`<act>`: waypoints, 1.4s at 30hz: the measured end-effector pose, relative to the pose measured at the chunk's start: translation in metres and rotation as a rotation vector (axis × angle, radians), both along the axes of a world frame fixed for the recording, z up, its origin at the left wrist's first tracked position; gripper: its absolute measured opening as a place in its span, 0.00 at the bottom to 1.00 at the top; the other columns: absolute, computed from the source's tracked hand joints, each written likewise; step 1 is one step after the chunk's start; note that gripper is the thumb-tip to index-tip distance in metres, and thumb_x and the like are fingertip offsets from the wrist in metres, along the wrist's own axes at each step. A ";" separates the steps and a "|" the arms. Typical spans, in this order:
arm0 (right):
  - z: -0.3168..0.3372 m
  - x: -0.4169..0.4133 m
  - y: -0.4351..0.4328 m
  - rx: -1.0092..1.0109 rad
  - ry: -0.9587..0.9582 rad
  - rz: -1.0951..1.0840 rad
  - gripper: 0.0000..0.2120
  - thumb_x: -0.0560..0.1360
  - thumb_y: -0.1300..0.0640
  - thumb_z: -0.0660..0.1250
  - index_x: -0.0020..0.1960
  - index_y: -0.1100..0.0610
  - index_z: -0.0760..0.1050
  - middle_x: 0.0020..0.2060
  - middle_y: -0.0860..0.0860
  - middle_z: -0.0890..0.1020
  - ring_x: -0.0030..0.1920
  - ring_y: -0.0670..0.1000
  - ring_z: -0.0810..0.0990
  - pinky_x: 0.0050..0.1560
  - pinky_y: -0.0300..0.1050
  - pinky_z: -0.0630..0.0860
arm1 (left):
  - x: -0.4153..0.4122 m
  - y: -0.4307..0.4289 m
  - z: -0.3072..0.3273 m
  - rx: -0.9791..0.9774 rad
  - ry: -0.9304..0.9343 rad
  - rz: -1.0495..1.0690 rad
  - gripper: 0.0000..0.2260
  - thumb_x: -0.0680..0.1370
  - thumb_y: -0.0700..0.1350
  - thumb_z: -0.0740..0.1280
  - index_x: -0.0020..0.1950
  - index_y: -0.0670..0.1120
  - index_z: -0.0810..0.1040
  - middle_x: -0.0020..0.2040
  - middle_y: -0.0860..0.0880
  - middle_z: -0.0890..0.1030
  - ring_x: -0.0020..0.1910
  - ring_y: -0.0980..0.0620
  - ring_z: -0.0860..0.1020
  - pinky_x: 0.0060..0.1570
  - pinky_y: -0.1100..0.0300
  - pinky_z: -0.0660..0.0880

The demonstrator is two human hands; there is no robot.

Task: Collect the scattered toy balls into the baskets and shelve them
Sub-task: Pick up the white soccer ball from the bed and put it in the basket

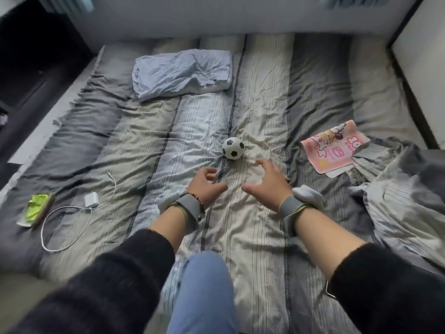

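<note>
A small black-and-white toy soccer ball (233, 148) rests on the striped grey bed cover (260, 97) near the middle of the bed. My left hand (206, 183) hovers just below and left of the ball, fingers curled loosely and holding nothing. My right hand (268, 181) is just below and right of the ball, fingers spread, empty. Neither hand touches the ball. Both wrists wear grey straps with white pads. No basket is in view.
A blue pillow (181, 73) lies at the head of the bed. A white charger with cable (91, 200) and a green-covered object (37, 209) lie at the left. A pink printed cloth (333, 147) and rumpled bedding (407, 201) are at the right. My knee in blue jeans (204, 290) rests on the bed.
</note>
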State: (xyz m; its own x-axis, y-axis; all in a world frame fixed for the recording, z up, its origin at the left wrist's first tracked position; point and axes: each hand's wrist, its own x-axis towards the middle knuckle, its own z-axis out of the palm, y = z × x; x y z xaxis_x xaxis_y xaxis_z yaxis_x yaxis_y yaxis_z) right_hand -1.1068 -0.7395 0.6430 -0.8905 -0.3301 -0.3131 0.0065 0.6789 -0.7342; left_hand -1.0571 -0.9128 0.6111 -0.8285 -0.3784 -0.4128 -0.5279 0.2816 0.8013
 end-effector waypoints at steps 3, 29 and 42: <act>-0.023 -0.044 -0.018 0.056 0.001 -0.005 0.38 0.68 0.52 0.73 0.73 0.52 0.60 0.71 0.54 0.63 0.68 0.54 0.68 0.63 0.44 0.65 | -0.054 -0.027 -0.030 0.006 -0.045 -0.027 0.27 0.69 0.45 0.73 0.66 0.47 0.68 0.59 0.48 0.74 0.47 0.57 0.75 0.40 0.65 0.73; -0.320 -0.259 -0.125 0.045 -0.283 -0.414 0.24 0.77 0.45 0.62 0.70 0.51 0.67 0.66 0.53 0.74 0.65 0.53 0.73 0.61 0.43 0.66 | -0.335 -0.074 -0.325 -0.341 -0.110 -0.334 0.39 0.63 0.57 0.74 0.70 0.55 0.61 0.68 0.43 0.66 0.63 0.39 0.70 0.62 0.44 0.70; -0.135 -0.182 0.006 -0.386 -0.510 -0.734 0.25 0.70 0.40 0.70 0.65 0.43 0.68 0.58 0.51 0.79 0.52 0.57 0.82 0.40 0.55 0.81 | -0.225 0.045 -0.125 0.094 0.124 -0.513 0.46 0.55 0.53 0.80 0.70 0.51 0.65 0.62 0.48 0.71 0.57 0.52 0.74 0.57 0.61 0.73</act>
State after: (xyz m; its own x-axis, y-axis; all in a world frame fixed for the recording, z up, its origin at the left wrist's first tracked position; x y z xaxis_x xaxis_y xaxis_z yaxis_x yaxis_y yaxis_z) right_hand -1.2884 -0.7335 0.5081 -0.7033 0.0925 -0.7049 0.7109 0.0926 -0.6972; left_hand -1.2821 -0.8681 0.4864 -0.9420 0.1217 -0.3128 -0.2412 0.4023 0.8832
